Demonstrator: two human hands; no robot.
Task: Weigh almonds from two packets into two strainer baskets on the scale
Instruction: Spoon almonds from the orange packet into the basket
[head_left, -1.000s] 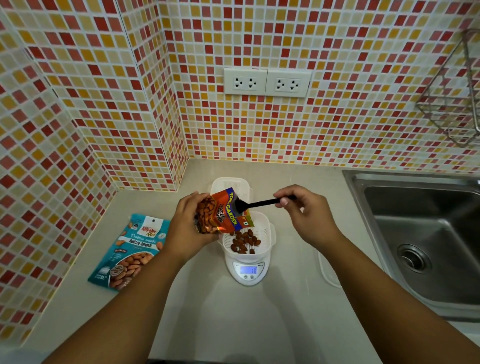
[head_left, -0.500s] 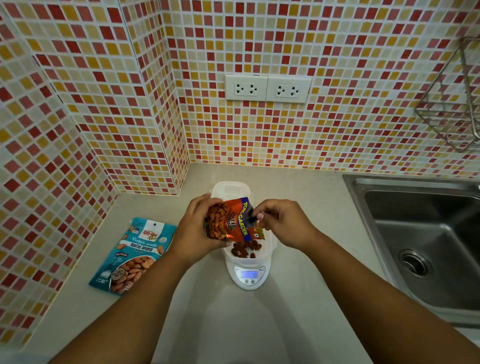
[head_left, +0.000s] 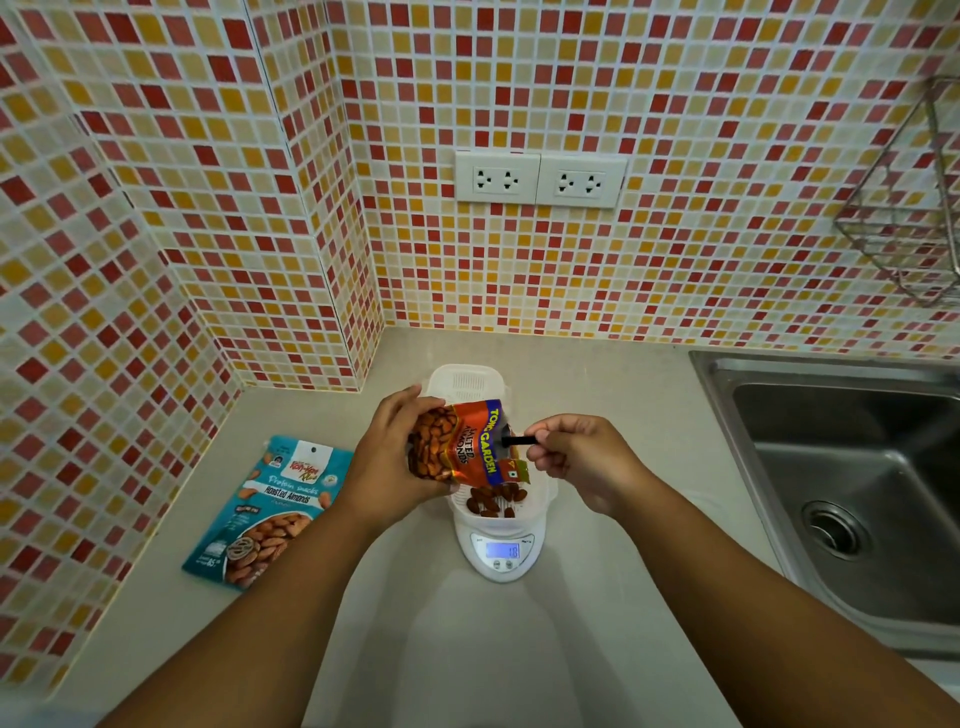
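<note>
My left hand (head_left: 387, 467) grips an orange almond packet (head_left: 465, 441), tilted on its side above a white strainer basket (head_left: 540, 506). That basket sits on the small white scale (head_left: 500, 558), whose lit display shows a reading, and holds several almonds (head_left: 493, 500). My right hand (head_left: 582, 462) pinches the black handle of a spoon (head_left: 518, 441) whose head is inside the packet's mouth and hidden. A second white strainer basket (head_left: 465, 382) stands just behind the scale, mostly hidden by the packet. A teal roasted-almond packet (head_left: 270, 514) lies flat on the counter to the left.
A steel sink (head_left: 852, 499) is set into the counter at the right. A wire rack (head_left: 909, 208) hangs on the tiled wall above it. Two white sockets (head_left: 540, 179) sit on the back wall. A tiled corner juts out at the left.
My right hand has moved left toward the packet, pushing the spoon head into its mouth. The left hand has tilted the packet slightly and lifted it a little.
</note>
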